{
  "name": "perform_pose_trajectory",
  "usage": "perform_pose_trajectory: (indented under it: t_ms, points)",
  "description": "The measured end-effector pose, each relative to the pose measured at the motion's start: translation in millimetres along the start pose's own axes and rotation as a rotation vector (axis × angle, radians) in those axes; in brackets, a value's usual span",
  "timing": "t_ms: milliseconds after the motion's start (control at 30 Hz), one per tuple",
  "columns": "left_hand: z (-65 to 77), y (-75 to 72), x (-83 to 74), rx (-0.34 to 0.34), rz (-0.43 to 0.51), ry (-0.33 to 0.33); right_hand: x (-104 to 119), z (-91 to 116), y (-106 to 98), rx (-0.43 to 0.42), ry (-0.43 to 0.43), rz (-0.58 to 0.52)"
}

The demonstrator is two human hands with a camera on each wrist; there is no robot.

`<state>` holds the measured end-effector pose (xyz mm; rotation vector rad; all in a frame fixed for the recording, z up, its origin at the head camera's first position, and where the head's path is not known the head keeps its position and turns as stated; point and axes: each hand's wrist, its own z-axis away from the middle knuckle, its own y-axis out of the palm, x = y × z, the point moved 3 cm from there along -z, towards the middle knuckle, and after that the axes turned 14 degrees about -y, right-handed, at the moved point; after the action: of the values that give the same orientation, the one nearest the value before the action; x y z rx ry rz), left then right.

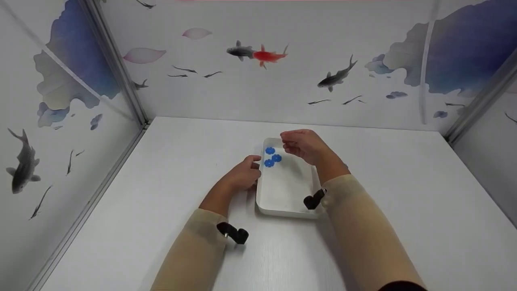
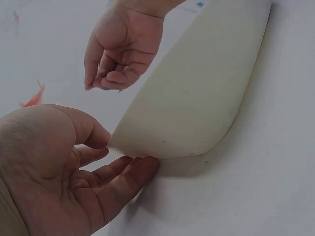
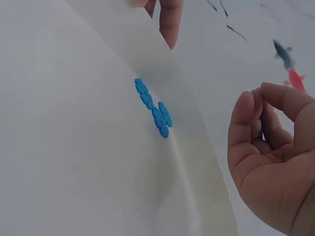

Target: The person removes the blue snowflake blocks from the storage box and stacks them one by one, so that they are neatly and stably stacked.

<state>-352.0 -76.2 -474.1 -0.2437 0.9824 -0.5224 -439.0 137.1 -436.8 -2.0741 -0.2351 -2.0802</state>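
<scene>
A shallow white rectangular tray (image 1: pixel 286 194) is on the white table. Three small blue flower-shaped pieces (image 1: pixel 276 158) lie close together inside, near its left wall; the right wrist view shows these blue pieces (image 3: pixel 160 118) along the side wall. My left hand (image 1: pixel 244 173) grips the tray's left edge, thumb at the rim and fingers underneath, as the left wrist view shows. Above the tray's far right part hovers my right hand (image 1: pixel 305 146). Its fingers are curled, with the thumb against the fingertips, and I see nothing between them in the right wrist view.
White panels (image 1: pixel 258 97) printed with fish and petals stand behind the table and at both sides. Metal posts (image 1: pixel 117 60) mark the left back corner. A black camera mount (image 1: pixel 234 233) sits on the left wrist, another black mount (image 1: pixel 314 199) on the right.
</scene>
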Motion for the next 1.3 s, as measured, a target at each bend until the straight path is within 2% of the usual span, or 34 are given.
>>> perform_pose_trajectory:
  t_ms: [467, 700, 1033, 1300]
  points:
    - [-1.3, 0.5, -1.1, -0.002, -0.009, -0.016, -24.6, -9.0, -2.0, -0.036, 0.051, 0.098]
    - [-1.2, 0.1, -1.9, -0.008, -0.019, -0.005, -35.9, -7.7, -4.2, -0.072, 0.087, 0.234]
    - [0.8, -0.4, -1.7, -0.008, -0.017, 0.003, -40.5, -3.8, 2.2, 0.004, 0.052, 0.442]
    - [-0.8, -1.2, -1.6, -0.008, -0.033, 0.021, -44.4, -6.6, 7.1, 0.029, 0.059, 0.544]
